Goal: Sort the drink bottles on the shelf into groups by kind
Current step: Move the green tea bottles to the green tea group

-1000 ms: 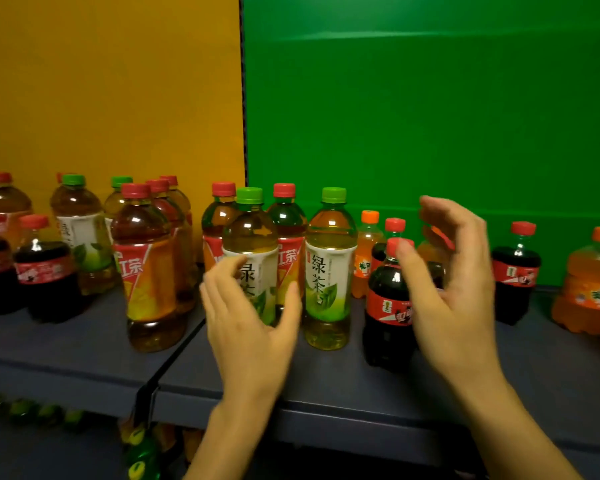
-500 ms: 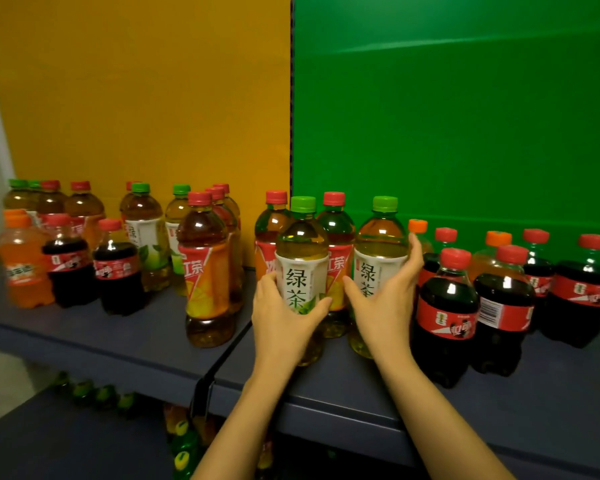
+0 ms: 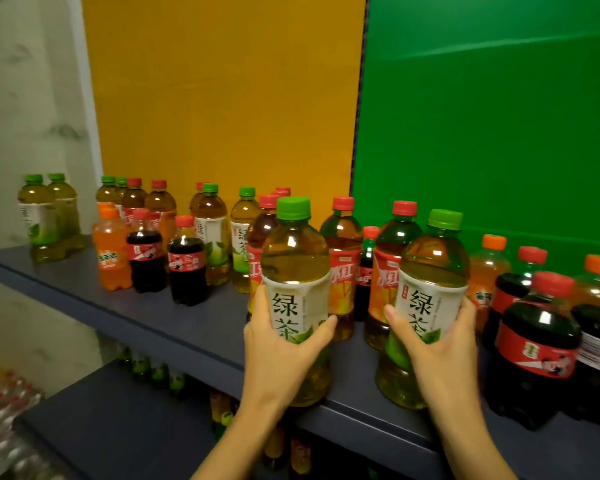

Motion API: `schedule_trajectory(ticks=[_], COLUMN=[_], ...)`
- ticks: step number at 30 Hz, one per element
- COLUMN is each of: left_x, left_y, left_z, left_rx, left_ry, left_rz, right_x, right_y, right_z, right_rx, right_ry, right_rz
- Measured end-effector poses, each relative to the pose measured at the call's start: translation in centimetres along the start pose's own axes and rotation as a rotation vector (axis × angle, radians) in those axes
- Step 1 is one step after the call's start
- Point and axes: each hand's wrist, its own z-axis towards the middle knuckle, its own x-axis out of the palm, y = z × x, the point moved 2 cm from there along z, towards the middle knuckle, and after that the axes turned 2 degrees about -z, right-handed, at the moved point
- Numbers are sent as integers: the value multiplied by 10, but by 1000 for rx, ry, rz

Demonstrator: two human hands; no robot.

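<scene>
Left hand (image 3: 278, 348) curls round a green tea (image 3: 295, 271) at its label, thumb across the front; right hand (image 3: 437, 344) wraps a second green tea (image 3: 433, 271) the same way, just beside. Both bottles sit upright at the front edge of the shelf (image 3: 153, 317), red teas (image 3: 342, 271) close behind, colas (image 3: 537, 341) to the right. A green-tea pair (image 3: 49, 216) stands far left, well apart.

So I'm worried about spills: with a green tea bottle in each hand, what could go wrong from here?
One hand alone grips each bottle round its label: the left hand the left green tea bottle, the right hand the right green tea bottle; either might slip. The cola bottle stands close beside the right hand, near the shelf edge; a swing could knock it off. Red tea bottles crowd just behind and may topple.
</scene>
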Motion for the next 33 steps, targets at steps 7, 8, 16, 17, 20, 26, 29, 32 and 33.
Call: schedule_trajectory(ticks=[7, 8, 16, 17, 20, 26, 29, 32, 33], left_x=[-98, -114, -229, -241, -274, -329, -352, -373, -381], left_y=[8, 12, 64, 69, 84, 114, 131, 148, 153], left_z=[40, 47, 97, 102, 121, 154, 166, 183, 190], left_rx=[7, 9, -25, -26, -36, -56, -71, -69, -62], left_ry=[-18, -26, -34, -31, -40, -120, -180, -229, -242], left_rz=[-9, 5, 83, 97, 134, 116, 103, 109, 115], right_x=[65, 78, 200, 216, 261, 344, 383, 422, 435], right_y=[40, 47, 69, 69, 70, 69, 64, 60, 60], right_z=[-24, -28, -54, -56, -61, -66, -66, -65, -65], right_rx=[-39, -36, -22, -21, -22, 1, 11, 10, 9], right_ry=[147, 170, 226, 235, 266, 393, 483, 545, 566], right_rz=[120, 134, 204, 218, 223, 262, 285, 309, 324])
